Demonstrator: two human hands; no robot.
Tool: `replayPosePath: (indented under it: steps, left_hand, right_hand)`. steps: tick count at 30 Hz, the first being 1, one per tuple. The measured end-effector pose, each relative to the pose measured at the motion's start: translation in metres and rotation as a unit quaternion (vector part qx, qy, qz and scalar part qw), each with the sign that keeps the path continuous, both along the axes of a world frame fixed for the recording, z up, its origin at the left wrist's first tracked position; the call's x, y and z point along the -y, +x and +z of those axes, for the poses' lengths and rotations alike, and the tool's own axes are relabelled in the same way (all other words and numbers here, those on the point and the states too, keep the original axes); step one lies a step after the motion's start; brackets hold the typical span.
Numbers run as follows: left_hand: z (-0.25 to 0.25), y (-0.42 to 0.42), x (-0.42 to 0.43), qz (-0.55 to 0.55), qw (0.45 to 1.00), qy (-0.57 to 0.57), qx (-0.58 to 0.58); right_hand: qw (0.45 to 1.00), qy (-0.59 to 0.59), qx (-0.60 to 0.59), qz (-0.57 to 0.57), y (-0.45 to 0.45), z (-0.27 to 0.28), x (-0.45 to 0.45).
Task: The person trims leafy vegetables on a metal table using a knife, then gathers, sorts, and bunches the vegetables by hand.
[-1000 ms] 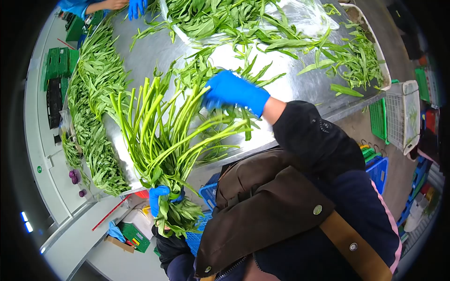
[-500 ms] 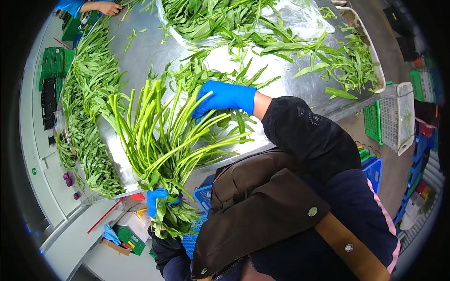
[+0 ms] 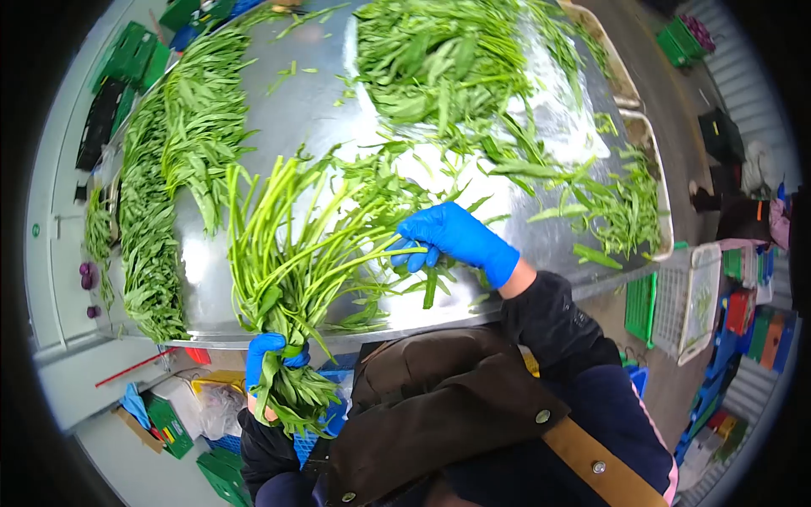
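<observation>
My left hand (image 3: 269, 359), in a blue glove, is wrapped round a bunch of leafy greens (image 3: 296, 270) near its leafy lower end. The light green stems fan upward over the metal table's front edge. At the right side of the fan, my right hand (image 3: 456, 240), also gloved in blue, has its thumb and fingers closed on the end of a stem (image 3: 401, 252). Loose leaves lie on the table beneath and around that hand.
Rows of greens (image 3: 148, 245) line the left of the metal table (image 3: 279, 93). A large pile (image 3: 448, 63) rests on clear plastic at the back. Pale bins (image 3: 663, 182) adjoin the right edge; a crate (image 3: 683, 304) stands beyond. Blue crates are below the front edge.
The view has shifted. My right hand has moved down along the stem fan and now pinches a stem at its right side. The other person's hand has left the view; my left hand keeps its grip.
</observation>
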State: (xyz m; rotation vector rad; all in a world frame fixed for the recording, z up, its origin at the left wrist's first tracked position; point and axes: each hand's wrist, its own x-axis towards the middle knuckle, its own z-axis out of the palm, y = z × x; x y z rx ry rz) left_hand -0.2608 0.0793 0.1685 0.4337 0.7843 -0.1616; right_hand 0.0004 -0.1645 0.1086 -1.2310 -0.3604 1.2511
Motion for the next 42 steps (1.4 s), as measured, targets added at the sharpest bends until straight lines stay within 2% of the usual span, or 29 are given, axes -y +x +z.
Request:
replayPosePath:
  steps: [2, 3, 5, 8, 10, 12, 14, 15, 16, 17, 18, 19, 20, 21, 22, 24, 26, 27, 28, 29, 30, 32, 34, 35, 36, 38, 39, 40, 42]
  left_hand:
    - [0.008, 0.002, 0.002, -0.012, 0.998, 0.052, -0.025]
    - [0.007, 0.000, 0.004, -0.010, 0.998, 0.060, -0.033]
    - [0.011, 0.001, 0.006, 0.006, 0.996, 0.077, -0.040]
    - [0.002, -0.016, -0.010, 0.009, 0.996, 0.078, -0.044]
    - [0.003, -0.025, -0.016, 0.003, 0.998, 0.064, -0.027]
    - [0.011, -0.030, -0.024, 0.009, 0.987, 0.146, -0.065]
    - [0.014, -0.039, -0.037, 0.018, 0.973, 0.203, -0.112]
    - [0.025, -0.041, -0.037, 0.056, 0.975, 0.190, -0.105]
    - [0.035, -0.042, -0.039, 0.093, 0.975, 0.178, -0.096]
    - [0.019, -0.062, -0.055, 0.073, 0.964, 0.252, -0.043]
    - [0.026, -0.062, -0.061, 0.108, 0.954, 0.265, -0.088]
    - [0.040, -0.059, -0.063, 0.124, 0.951, 0.277, -0.061]
    - [0.049, -0.058, -0.064, 0.140, 0.947, 0.289, -0.035]
    - [0.032, -0.072, -0.087, 0.138, 0.960, 0.243, 0.019]
    - [0.034, -0.074, -0.102, 0.090, 0.971, 0.220, 0.028]
    - [0.030, -0.077, -0.109, 0.145, 0.961, 0.226, 0.070]
    - [0.026, -0.075, -0.120, 0.127, 0.968, 0.207, 0.066]
    - [0.023, -0.075, -0.125, 0.109, 0.975, 0.186, 0.060]
    - [0.021, -0.075, -0.129, 0.101, 0.977, 0.181, 0.059]
    - [0.019, -0.075, -0.132, 0.092, 0.978, 0.177, 0.057]
    - [0.019, -0.070, -0.136, 0.066, 0.981, 0.172, 0.061]
    - [0.018, -0.068, -0.139, 0.077, 0.981, 0.171, 0.051]
    - [0.016, -0.065, -0.144, 0.090, 0.980, 0.172, 0.041]
    - [0.015, -0.063, -0.146, 0.104, 0.982, 0.153, 0.035]
    - [0.014, -0.060, -0.149, 0.117, 0.984, 0.133, 0.028]
    - [0.013, -0.049, -0.155, 0.112, 0.985, 0.123, 0.039]
    - [0.012, -0.041, -0.160, 0.108, 0.987, 0.113, 0.047]
    - [0.012, -0.036, -0.163, 0.104, 0.988, 0.102, 0.053]
    - [0.002, -0.029, -0.173, 0.091, 0.985, 0.138, 0.051]
  right_hand:
    - [0.990, -0.052, 0.104, -0.081, -0.001, 0.002, -0.011]
    - [0.990, -0.048, 0.113, -0.072, -0.002, 0.002, -0.017]
    - [0.982, -0.011, 0.084, -0.167, -0.005, -0.001, -0.029]
    - [0.974, -0.030, 0.055, -0.218, 0.010, -0.014, -0.034]
    - [0.954, -0.011, -0.050, -0.296, 0.032, -0.040, -0.029]
    - [0.959, -0.043, 0.005, -0.279, 0.038, -0.057, -0.035]
    - [0.948, -0.006, 0.127, -0.291, -0.008, -0.049, -0.063]
    - [0.936, 0.016, 0.264, -0.233, -0.028, -0.054, -0.073]
    - [0.904, -0.033, 0.375, -0.201, -0.054, -0.043, -0.088]
    - [0.859, -0.009, 0.471, -0.203, -0.077, -0.065, -0.101]
    - [0.866, 0.016, 0.470, -0.171, -0.103, -0.075, -0.111]
    - [0.874, -0.019, 0.482, -0.059, -0.125, -0.081, -0.119]
    - [0.857, 0.057, 0.512, 0.009, -0.139, -0.075, -0.131]
    - [0.820, 0.106, 0.547, 0.131, -0.152, -0.079, -0.141]
    - [0.772, 0.156, 0.592, 0.171, -0.164, -0.080, -0.152]
    - [0.731, 0.195, 0.619, 0.213, -0.177, -0.116, -0.167]
    - [0.714, 0.205, 0.618, 0.258, -0.150, -0.148, -0.185]
    - [0.736, 0.165, 0.615, 0.230, -0.127, -0.143, -0.188]
    - [0.743, 0.121, 0.643, 0.145, -0.108, -0.153, -0.190]
    - [0.757, 0.038, 0.644, 0.108, -0.080, -0.153, -0.189]
    - [0.751, -0.017, 0.659, 0.042, -0.048, -0.144, -0.184]
    - [0.792, -0.195, 0.569, -0.105, -0.004, -0.135, -0.177]
    - [0.731, -0.158, 0.609, -0.263, 0.016, -0.146, -0.183]
    - [0.717, -0.138, 0.632, -0.260, 0.003, -0.129, -0.195]
    - [0.809, -0.045, 0.534, -0.244, -0.023, -0.135, -0.210]
    - [0.880, 0.017, 0.460, -0.118, -0.095, -0.123, -0.240]
    - [0.849, -0.006, 0.528, 0.013, -0.128, -0.137, -0.248]
    - [0.846, 0.013, 0.507, 0.166, -0.140, -0.108, -0.261]
    - [0.709, 0.165, 0.657, 0.196, -0.149, -0.137, -0.275]
